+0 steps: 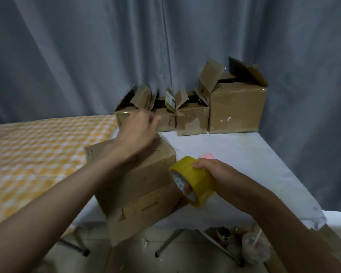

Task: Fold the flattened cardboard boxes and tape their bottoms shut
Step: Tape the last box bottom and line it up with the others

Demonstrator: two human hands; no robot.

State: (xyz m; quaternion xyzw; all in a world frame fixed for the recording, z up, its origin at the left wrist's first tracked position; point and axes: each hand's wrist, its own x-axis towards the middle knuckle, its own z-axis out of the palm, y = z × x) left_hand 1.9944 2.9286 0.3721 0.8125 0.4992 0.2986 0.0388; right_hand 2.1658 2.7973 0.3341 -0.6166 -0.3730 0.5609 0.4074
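A folded brown cardboard box (138, 192) lies tilted at the near left corner of the white table (244, 160), overhanging its edge. My left hand (138, 131) hovers over the box's far top edge, blurred, with its fingers bent and seemingly pinched together; whether it holds a tape end is unclear. My right hand (211, 172) grips a roll of yellow packing tape (193, 180) just right of the box, fingers through its core.
Three open boxes stand along the back by the grey curtain: a left one (165, 117), a middle one (192, 119), and a large right one (236, 107). A yellow-checked bed (37, 154) lies left. A pink object (206, 155) shows behind the tape. Cups (254, 247) sit on the floor.
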